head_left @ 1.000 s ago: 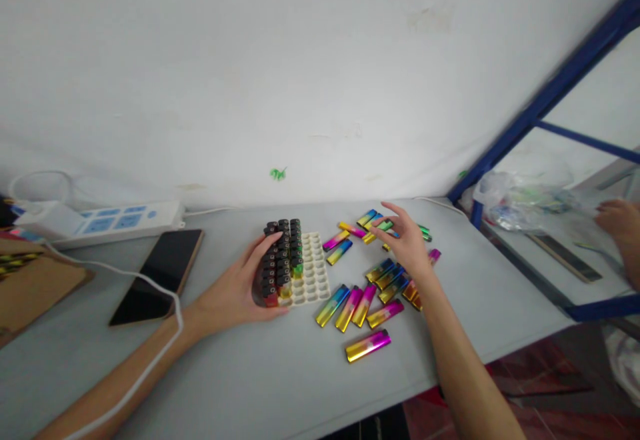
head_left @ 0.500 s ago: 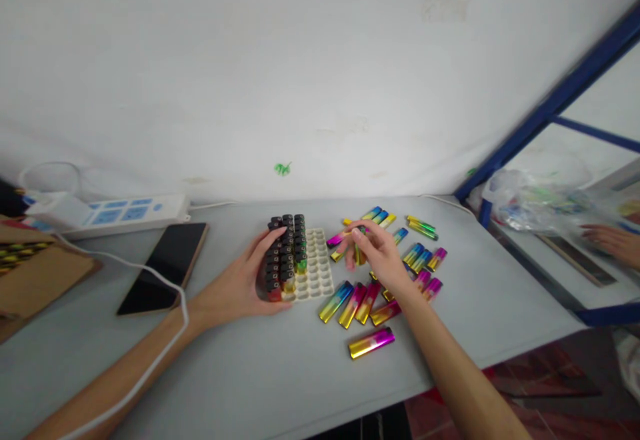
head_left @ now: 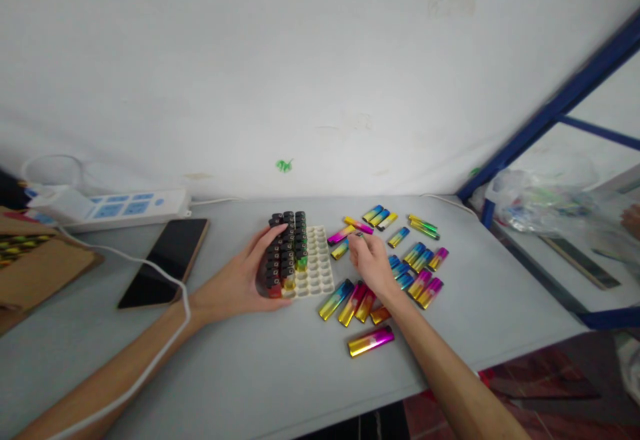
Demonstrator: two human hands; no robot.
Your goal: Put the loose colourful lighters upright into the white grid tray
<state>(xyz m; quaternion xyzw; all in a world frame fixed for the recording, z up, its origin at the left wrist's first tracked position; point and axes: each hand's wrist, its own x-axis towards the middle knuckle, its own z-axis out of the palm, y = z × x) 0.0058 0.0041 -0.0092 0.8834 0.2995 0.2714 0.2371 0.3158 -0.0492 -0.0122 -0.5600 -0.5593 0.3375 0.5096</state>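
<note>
A white tray (head_left: 320, 263) with rows of round holes lies on the table, its left columns filled with upright lighters (head_left: 287, 250) that have black tops. My left hand (head_left: 245, 277) is wrapped round the tray's left side, thumb along the near edge and forefinger over the far lighter tops. To the right of the tray, my right hand (head_left: 373, 260) is closed above the loose lighters, fingers curled down. A small dark green end shows at its fingers, apparently a lighter, mostly hidden. Shiny rainbow-coloured lighters (head_left: 371, 341) lie scattered around and under this hand.
On the left are a phone (head_left: 165, 263), a power strip (head_left: 135, 210) and a cardboard box (head_left: 45, 253). A white cable (head_left: 145, 267) crosses over my left forearm. At the right, a blue frame (head_left: 530, 123) stands by plastic bags (head_left: 530, 200), with part of another person's hand beyond.
My right hand has turned and its fingers have curled downward, drawing slightly left and uncovering several lighters behind it. My left hand stays on the tray. The other person's hand has moved right.
</note>
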